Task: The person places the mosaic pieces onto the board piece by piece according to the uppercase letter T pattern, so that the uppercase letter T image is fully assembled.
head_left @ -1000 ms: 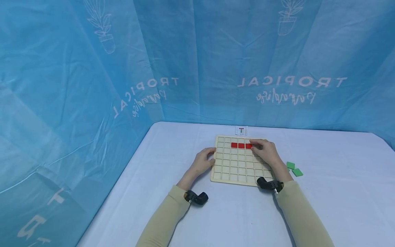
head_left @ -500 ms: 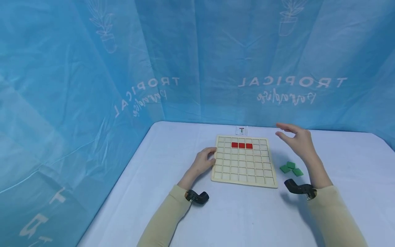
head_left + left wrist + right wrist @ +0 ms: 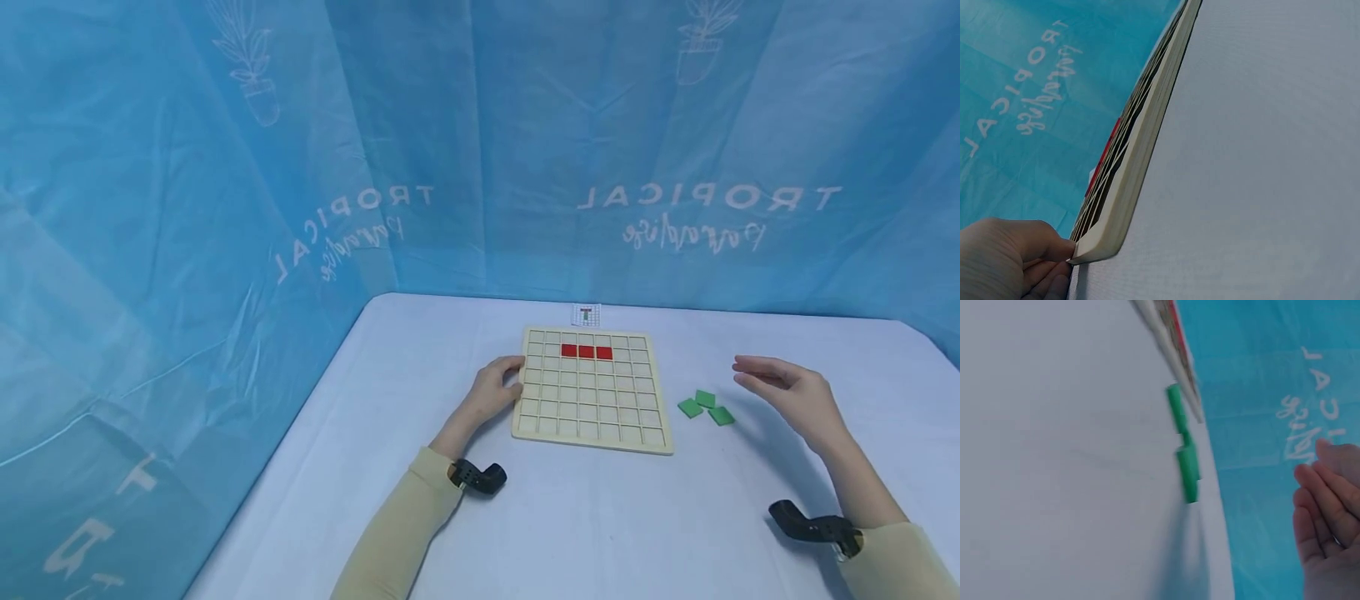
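A pale wooden grid board [image 3: 592, 425] lies flat on the table, with three red square tiles [image 3: 587, 352] side by side in one of its far rows. My left hand [image 3: 492, 388] holds the board's left edge; in the left wrist view, thumb and fingers [image 3: 1054, 248] pinch it near a corner. Off the board's right side lie three green square tiles [image 3: 705, 400], close together. To the right of these, my right hand [image 3: 795, 396] hovers over the table with nothing in it, fingers [image 3: 1329, 497] extended and loosely bent in the right wrist view.
Behind the board lies a small card [image 3: 587, 315] printed with a grid and a red and green T shape. A white cloth covers the table [image 3: 570, 517]. Blue curtains [image 3: 525, 167] hang along the back and left side.
My right hand has let go of the rightmost red tile on the board and moved right and nearer, past the green tiles. The left hand keeps its place on the board.
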